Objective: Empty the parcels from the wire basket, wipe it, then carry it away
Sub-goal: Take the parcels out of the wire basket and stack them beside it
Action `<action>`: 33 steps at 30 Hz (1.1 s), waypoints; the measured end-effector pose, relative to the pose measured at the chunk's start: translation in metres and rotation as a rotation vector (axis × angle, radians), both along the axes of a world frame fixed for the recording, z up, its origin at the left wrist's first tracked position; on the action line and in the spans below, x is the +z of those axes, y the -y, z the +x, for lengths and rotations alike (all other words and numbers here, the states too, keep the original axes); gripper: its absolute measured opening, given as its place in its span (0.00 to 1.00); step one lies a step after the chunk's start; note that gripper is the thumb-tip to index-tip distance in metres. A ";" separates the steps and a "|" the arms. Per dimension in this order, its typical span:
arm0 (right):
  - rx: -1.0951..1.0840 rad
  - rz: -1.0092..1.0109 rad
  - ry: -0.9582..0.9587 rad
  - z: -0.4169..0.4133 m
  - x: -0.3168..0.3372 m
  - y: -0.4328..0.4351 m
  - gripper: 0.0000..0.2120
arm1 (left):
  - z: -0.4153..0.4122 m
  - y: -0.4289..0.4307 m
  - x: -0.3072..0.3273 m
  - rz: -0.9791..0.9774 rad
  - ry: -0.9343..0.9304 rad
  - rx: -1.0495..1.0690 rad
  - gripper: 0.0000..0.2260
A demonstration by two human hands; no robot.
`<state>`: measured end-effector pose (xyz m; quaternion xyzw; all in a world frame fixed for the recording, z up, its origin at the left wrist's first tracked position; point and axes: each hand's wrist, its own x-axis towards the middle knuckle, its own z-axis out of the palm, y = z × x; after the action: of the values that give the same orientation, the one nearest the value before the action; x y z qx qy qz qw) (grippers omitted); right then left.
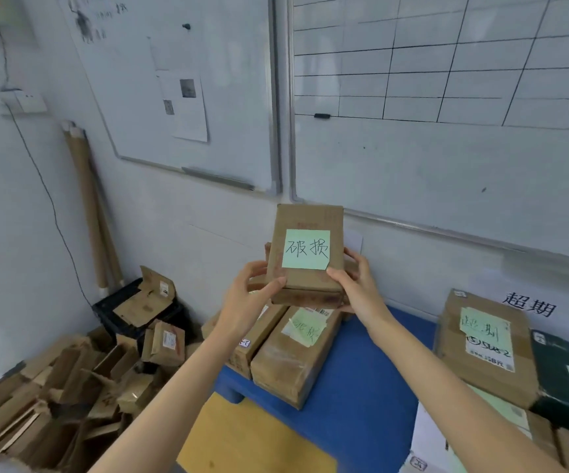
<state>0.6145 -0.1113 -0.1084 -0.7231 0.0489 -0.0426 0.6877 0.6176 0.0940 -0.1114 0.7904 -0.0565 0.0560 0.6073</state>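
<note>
I hold a small brown cardboard parcel [305, 218] with a pale green handwritten note on its face, lifted in front of the wall above a blue platform [354, 397]. My left hand [254, 295] grips its lower left edge, thumb on the front. My right hand [356, 285] grips its lower right edge, thumb by the note's corner. A second, flatter parcel [310, 298] sits under it between my hands. No wire basket is in view.
Brown parcels [286, 360] with green notes lie on the blue platform below my hands. More boxes [484, 349] are stacked at the right. A black crate [129, 312] and a heap of flattened cartons [71, 387] fill the left floor. Whiteboards hang on the wall.
</note>
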 end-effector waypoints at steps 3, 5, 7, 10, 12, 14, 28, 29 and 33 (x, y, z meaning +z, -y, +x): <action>-0.064 -0.005 -0.037 0.019 -0.012 0.007 0.26 | 0.027 0.005 -0.011 0.021 -0.028 -0.042 0.20; -0.101 -0.006 -0.066 0.030 -0.017 0.011 0.24 | 0.044 0.009 -0.014 0.050 -0.023 -0.073 0.17; -0.134 0.013 -0.094 0.040 -0.022 0.018 0.24 | 0.062 0.011 -0.018 0.079 -0.006 -0.093 0.14; -0.194 0.021 -0.134 0.051 -0.030 0.030 0.24 | 0.087 0.013 -0.030 0.187 0.010 -0.132 0.16; -0.236 0.018 -0.156 0.056 -0.037 0.037 0.24 | 0.103 0.011 -0.042 0.289 0.018 -0.144 0.18; -0.268 0.015 -0.185 0.061 -0.043 0.040 0.23 | 0.119 0.008 -0.052 0.392 0.027 -0.151 0.20; -0.384 0.075 -0.234 0.106 -0.077 0.012 0.26 | 0.183 -0.011 -0.071 0.892 0.334 -0.188 0.35; -0.397 0.076 -0.242 0.107 -0.080 0.012 0.26 | 0.185 -0.012 -0.072 0.905 0.342 -0.195 0.35; -0.445 0.108 -0.281 0.108 -0.088 0.013 0.23 | 0.192 -0.014 -0.077 0.928 0.367 -0.201 0.33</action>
<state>0.7222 -0.1245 -0.1968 -0.6557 0.3036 -0.0893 0.6855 0.8096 0.1082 -0.1888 0.9448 -0.2569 0.1045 0.1745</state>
